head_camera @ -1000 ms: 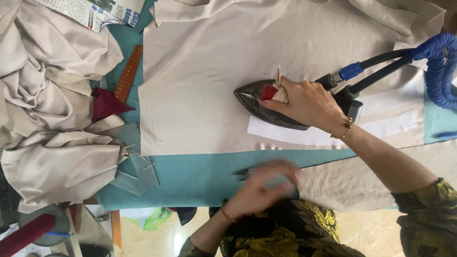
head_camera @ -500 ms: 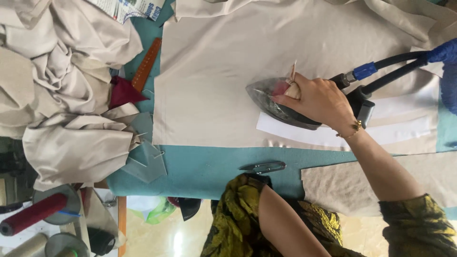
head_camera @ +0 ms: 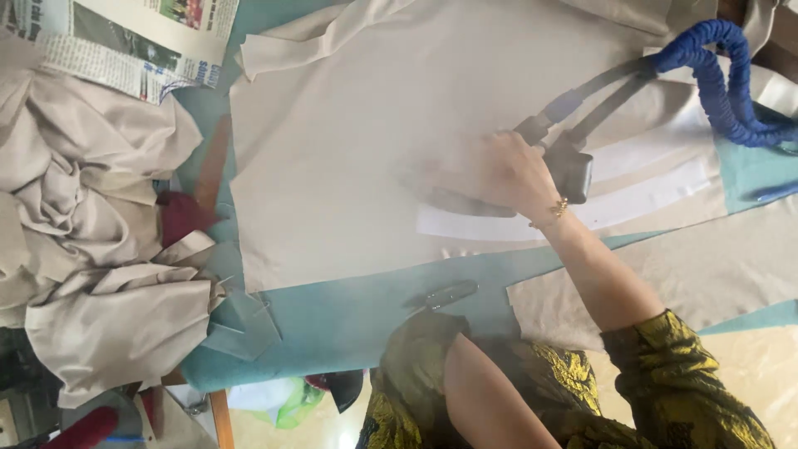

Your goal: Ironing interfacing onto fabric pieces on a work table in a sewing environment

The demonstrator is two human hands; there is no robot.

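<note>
My right hand (head_camera: 507,170) grips the handle of a dark steam iron (head_camera: 573,170) that rests on a flat beige cloth (head_camera: 332,150). A cloud of steam blurs the iron's soleplate and my fingers. The iron sits on a white strip (head_camera: 640,212) laid along the cloth's near edge. A blue hose (head_camera: 723,83) runs from the iron's back to the far right. Only my left arm (head_camera: 482,391) shows, low against my green-yellow patterned top, and its hand is out of view.
A teal table top (head_camera: 332,324) carries a small metal tool (head_camera: 445,295) near its front edge. Crumpled beige cloth (head_camera: 91,249) is heaped at the left, with a dark red piece (head_camera: 179,216), an orange ruler (head_camera: 212,162) and newspaper (head_camera: 141,41).
Steam has risen around the iron, which has slid slightly along the white strip. My left hand left the table edge and dropped out of view. The camera moved closer.
</note>
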